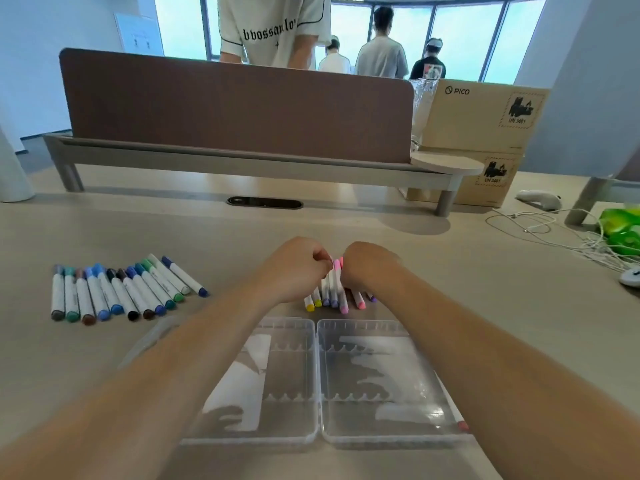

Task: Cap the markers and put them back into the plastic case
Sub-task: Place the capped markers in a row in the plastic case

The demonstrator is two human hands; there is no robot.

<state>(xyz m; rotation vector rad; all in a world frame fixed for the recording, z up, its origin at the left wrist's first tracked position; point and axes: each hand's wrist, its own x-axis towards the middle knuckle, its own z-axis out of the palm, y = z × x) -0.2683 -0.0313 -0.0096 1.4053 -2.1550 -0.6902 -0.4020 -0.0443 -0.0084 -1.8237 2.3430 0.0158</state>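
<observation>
Both hands are mid-table, just past the far edge of the plastic case [318,379]. The left hand [298,268] and right hand [370,268] are knuckles up, fingers curled down onto one marker bunch [332,296] between them. Both are grasping it. The exact finger placement is hidden under the knuckles.

The bunch has white barrels with yellow, purple and pink ends facing the near edge. Two pink caps stick up in the gap between the hands, so those markers are tilted. The rest lie flat on the table [450,289].

The case is open flat at the near edge, centred, two clear halves side by side with the hinge running down the middle. Slotted ribs are visible in both halves. One red-tipped marker [462,425] lies along the right half's right side, touching the right forearm. I can't tell whether it is inside the wall or outside it.

The marker row [117,292] sits on the left part of the table, well apart from the hands. It is capped, laid side by side, in grey, green, brown, blue and black.

At the far edge there is a brown divider screen [235,109] on a shelf, with a cable port [264,203] in front of it. At the far right corner are stacked cardboard boxes [485,116], a white controller [536,199], loose white cables [540,226] and a green object [623,230]. People stand behind the screen.
</observation>
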